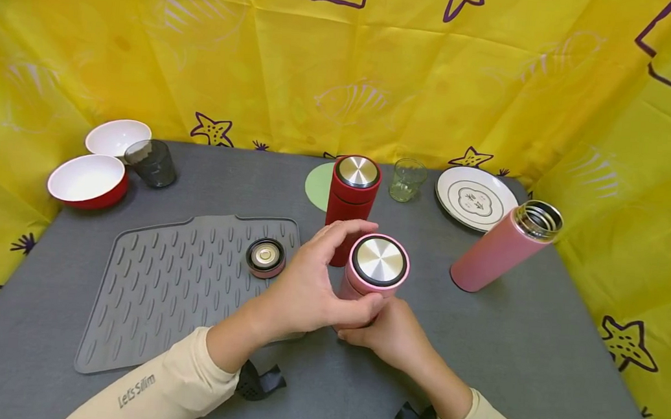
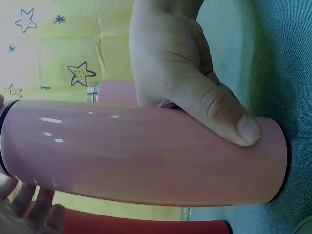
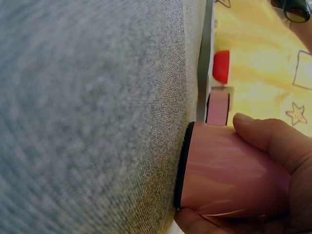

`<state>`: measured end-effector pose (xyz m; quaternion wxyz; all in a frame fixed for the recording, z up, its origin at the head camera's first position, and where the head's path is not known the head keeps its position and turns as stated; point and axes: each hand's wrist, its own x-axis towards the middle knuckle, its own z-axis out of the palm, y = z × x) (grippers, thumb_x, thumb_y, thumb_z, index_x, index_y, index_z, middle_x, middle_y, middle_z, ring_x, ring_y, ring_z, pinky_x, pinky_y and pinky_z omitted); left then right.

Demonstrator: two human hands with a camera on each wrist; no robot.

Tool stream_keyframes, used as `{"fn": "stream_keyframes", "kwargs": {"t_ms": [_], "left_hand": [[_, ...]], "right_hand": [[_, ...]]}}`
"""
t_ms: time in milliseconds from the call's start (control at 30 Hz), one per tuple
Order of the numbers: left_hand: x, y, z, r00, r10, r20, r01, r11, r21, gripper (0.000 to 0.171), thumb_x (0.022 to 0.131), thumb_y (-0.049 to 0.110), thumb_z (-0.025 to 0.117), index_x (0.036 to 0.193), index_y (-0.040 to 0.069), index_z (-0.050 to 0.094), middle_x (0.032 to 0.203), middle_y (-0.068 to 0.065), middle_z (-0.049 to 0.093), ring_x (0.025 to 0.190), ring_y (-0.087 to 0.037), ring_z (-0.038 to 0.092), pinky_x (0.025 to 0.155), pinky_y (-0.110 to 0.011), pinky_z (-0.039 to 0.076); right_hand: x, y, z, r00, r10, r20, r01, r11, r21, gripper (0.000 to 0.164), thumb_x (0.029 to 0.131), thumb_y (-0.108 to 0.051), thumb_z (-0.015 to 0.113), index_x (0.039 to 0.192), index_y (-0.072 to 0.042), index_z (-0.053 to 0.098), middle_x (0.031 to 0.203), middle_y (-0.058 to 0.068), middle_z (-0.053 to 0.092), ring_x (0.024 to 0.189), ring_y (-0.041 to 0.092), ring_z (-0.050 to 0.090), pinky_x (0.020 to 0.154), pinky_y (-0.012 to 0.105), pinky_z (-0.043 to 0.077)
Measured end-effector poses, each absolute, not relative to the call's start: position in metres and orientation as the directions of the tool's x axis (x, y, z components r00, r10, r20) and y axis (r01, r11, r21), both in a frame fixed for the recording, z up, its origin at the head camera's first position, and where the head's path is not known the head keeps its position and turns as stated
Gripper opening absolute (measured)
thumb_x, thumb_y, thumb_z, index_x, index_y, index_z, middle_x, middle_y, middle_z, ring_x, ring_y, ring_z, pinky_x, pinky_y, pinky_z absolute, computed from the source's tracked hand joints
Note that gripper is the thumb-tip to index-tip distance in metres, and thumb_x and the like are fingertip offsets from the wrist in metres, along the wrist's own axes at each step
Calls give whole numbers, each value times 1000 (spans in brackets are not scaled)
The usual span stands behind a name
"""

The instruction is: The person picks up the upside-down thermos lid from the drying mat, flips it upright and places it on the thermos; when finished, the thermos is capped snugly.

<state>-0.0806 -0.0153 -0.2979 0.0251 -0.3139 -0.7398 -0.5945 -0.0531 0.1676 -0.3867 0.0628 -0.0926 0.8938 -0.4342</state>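
A pink thermos (image 1: 353, 287) with a steel-topped lid (image 1: 380, 260) stands upright before me. My left hand (image 1: 303, 288) grips it around the lid, thumb on the near side and fingers at the far left. Lower down, my right hand (image 1: 393, 337) holds the body; the right wrist view shows that thermos (image 3: 229, 170) with its black base right at the table. Just behind is a red thermos (image 1: 350, 197), its lid on. A second pink thermos (image 1: 496, 253), open at the mouth, stands to the right. Its likely match, a pink lid (image 1: 265, 258), lies underside up on the left.
A grey drying mat (image 1: 155, 288) lies under the loose lid. Two bowls (image 1: 87, 179) and a dark cup (image 1: 152, 163) stand back left. Behind the red thermos are a green disc (image 1: 317, 185), a clear green glass (image 1: 408, 179) and, farther right, a white plate (image 1: 476, 198).
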Motion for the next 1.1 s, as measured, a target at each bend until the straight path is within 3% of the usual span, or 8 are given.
{"fn": "stream_keyframes", "kwargs": {"t_ms": [233, 333, 467, 633, 767, 900, 1100], "left_hand": [[-75, -9, -296, -887, 316, 337, 407, 189, 894, 78, 59, 39, 95, 115, 21, 44, 109, 8, 50, 92, -10, 55, 81, -32, 49], [-76, -8, -296, -868, 295, 400, 467, 206, 860, 71, 59, 37, 94, 113, 21, 53, 106, 10, 54, 92, -9, 55, 79, -31, 51], [-79, -12, -296, -806, 324, 495, 570, 198, 797, 63, 63, 33, 91, 118, 21, 63, 107, 14, 60, 96, -8, 53, 77, -31, 51], [-84, -16, -297, -747, 393, 536, 627, 149, 765, 61, 69, 31, 86, 125, 19, 63, 113, 16, 63, 102, -10, 52, 80, -31, 50], [-84, -14, -298, -759, 427, 492, 592, 136, 794, 67, 70, 30, 85, 128, 18, 54, 117, 12, 57, 105, -12, 51, 84, -30, 49], [-81, -9, -298, -800, 398, 449, 553, 197, 810, 76, 64, 38, 91, 122, 17, 45, 114, 8, 49, 102, -11, 50, 83, -29, 48], [-81, -7, -298, -802, 334, 495, 578, 226, 785, 69, 61, 36, 92, 117, 17, 56, 107, 10, 55, 96, -9, 52, 78, -29, 49]], "right_hand": [[-55, 167, -387, -960, -279, 21, -175, 538, -825, 47, 63, -17, 93, 102, -18, 67, 92, -12, 66, 81, 10, 60, 75, 31, 51], [-55, 166, -387, -961, -274, 31, -176, 525, -833, 53, 61, -14, 93, 105, -18, 66, 95, -12, 65, 83, 10, 60, 76, 31, 51], [-55, 166, -386, -972, -236, -10, -130, 568, -813, 46, 60, -18, 94, 98, -18, 67, 85, -13, 65, 76, 10, 59, 70, 30, 51], [-55, 166, -384, -974, -222, -40, -102, 593, -798, 41, 61, -21, 94, 93, -18, 68, 79, -13, 65, 72, 11, 58, 65, 30, 50], [-55, 167, -385, -970, -242, -19, -133, 595, -792, 42, 61, -22, 93, 94, -16, 68, 81, -12, 65, 73, 10, 58, 66, 29, 49], [-55, 168, -386, -964, -267, 23, -177, 568, -804, 44, 61, -18, 93, 98, -15, 68, 87, -11, 65, 77, 10, 59, 70, 30, 50], [-56, 166, -385, -965, -259, 34, -181, 570, -801, 50, 59, -16, 94, 102, -18, 67, 91, -13, 66, 81, 8, 60, 75, 30, 51]]}}
